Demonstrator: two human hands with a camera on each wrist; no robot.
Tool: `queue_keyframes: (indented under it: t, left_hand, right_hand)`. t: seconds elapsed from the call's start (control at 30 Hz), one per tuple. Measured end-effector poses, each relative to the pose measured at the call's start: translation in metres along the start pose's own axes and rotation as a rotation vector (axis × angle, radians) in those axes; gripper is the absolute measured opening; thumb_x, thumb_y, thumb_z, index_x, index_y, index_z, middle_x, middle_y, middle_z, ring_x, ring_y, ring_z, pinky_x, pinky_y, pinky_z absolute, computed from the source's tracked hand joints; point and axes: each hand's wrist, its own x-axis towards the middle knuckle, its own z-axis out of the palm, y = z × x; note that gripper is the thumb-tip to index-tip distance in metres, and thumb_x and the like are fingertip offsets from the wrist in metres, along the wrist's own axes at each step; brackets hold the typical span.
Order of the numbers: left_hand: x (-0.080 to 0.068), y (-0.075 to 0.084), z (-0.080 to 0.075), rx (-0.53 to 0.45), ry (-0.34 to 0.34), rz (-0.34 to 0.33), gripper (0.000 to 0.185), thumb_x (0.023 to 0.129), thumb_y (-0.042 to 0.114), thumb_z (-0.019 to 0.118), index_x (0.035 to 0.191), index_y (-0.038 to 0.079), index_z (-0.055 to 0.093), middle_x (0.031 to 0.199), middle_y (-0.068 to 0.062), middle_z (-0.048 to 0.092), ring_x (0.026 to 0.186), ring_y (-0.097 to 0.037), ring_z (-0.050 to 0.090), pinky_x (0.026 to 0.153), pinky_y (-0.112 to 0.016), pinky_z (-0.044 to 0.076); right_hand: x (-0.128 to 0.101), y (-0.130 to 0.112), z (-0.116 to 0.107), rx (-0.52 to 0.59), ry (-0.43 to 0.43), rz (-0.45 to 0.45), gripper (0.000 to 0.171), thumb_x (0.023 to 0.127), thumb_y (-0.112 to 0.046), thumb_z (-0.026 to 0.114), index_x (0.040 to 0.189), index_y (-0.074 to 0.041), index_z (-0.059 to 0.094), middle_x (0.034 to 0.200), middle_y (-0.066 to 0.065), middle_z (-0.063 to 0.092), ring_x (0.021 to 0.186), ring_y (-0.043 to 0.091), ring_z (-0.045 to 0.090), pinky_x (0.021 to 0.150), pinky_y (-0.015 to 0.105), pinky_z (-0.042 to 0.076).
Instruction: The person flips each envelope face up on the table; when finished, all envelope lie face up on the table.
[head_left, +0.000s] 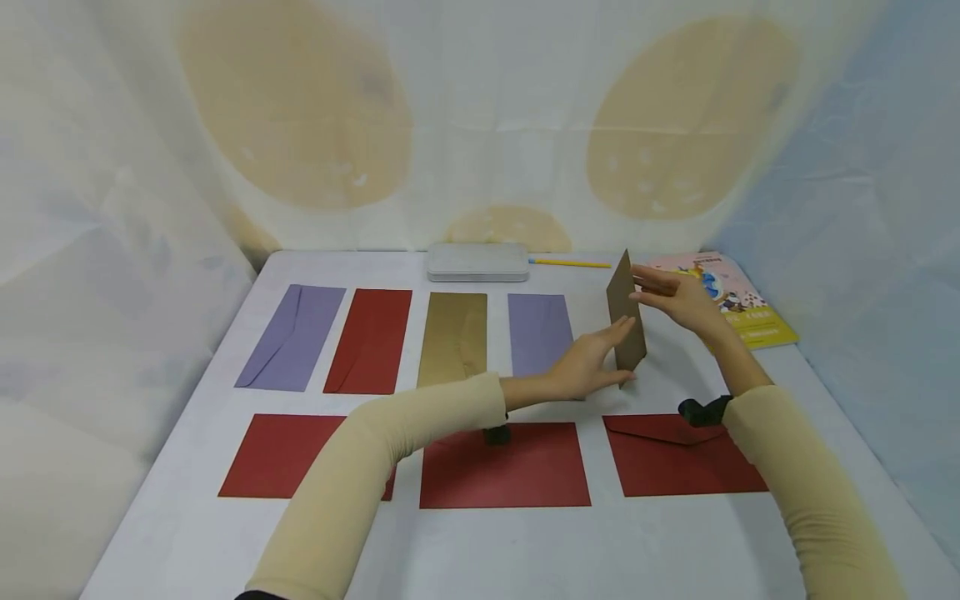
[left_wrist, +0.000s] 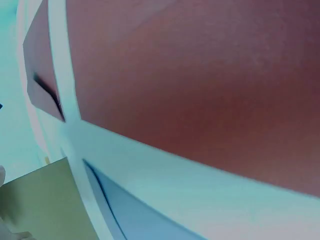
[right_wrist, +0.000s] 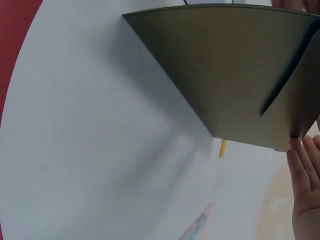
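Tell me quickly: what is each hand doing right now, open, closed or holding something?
Left hand: open, straight fingers steadying the brown envelope, which stands on edge.
Right hand: open, straight fingers against the envelope's top.

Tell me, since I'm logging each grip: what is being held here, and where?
A brown envelope, stood on edge: left hand at its lower end, right hand at its upper end.
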Motion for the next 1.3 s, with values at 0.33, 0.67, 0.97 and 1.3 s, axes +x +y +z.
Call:
queue_keyframes:
  t: [0.33,0.67,0.97,1.3]
  left_hand:
    - [0.006,0.003,-0.007,0.0,0.047,0.008,0.08,0.088,0.027,0.072,0.15,0.001,0.029,0.153,-0.018,0.027,0.135,-0.016,0.034,0.102,-0.016,0.033]
    - [0.004,0.0,-0.009,0.008,0.087,-0.046,0.076,0.089,0.022,0.072,0.148,-0.001,0.03,0.15,-0.02,0.033,0.135,-0.018,0.035,0.104,-0.018,0.032]
    - [0.001,-0.005,-0.007,-0.029,0.116,-0.124,0.078,0.088,0.023,0.073,0.148,-0.002,0.031,0.147,-0.015,0.04,0.127,-0.019,0.047,0.101,-0.018,0.035]
    - [-0.004,-0.017,-0.003,-0.21,0.106,-0.255,0.08,0.087,0.019,0.074,0.15,0.001,0.027,0.146,-0.011,0.04,0.126,-0.016,0.048,0.095,-0.012,0.037]
  right_hand:
    - [0.008,-0.004,0.012,-0.047,0.022,-0.034,0.059,0.093,-0.027,0.066,0.145,-0.009,0.045,0.145,0.014,0.046,0.129,0.036,0.046,0.097,0.051,0.042]
    - [0.012,-0.005,0.021,-0.049,0.021,-0.06,0.054,0.095,-0.025,0.064,0.143,-0.006,0.047,0.141,0.016,0.049,0.125,0.036,0.05,0.096,0.051,0.043]
    - [0.001,0.002,0.022,-0.069,-0.01,-0.018,0.053,0.098,-0.029,0.058,0.144,-0.007,0.045,0.143,0.016,0.047,0.127,0.037,0.047,0.097,0.053,0.041]
    - [-0.019,0.031,0.023,-0.115,-0.109,0.023,0.061,0.097,-0.034,0.058,0.145,-0.001,0.041,0.145,0.021,0.042,0.128,0.043,0.043,0.097,0.058,0.039]
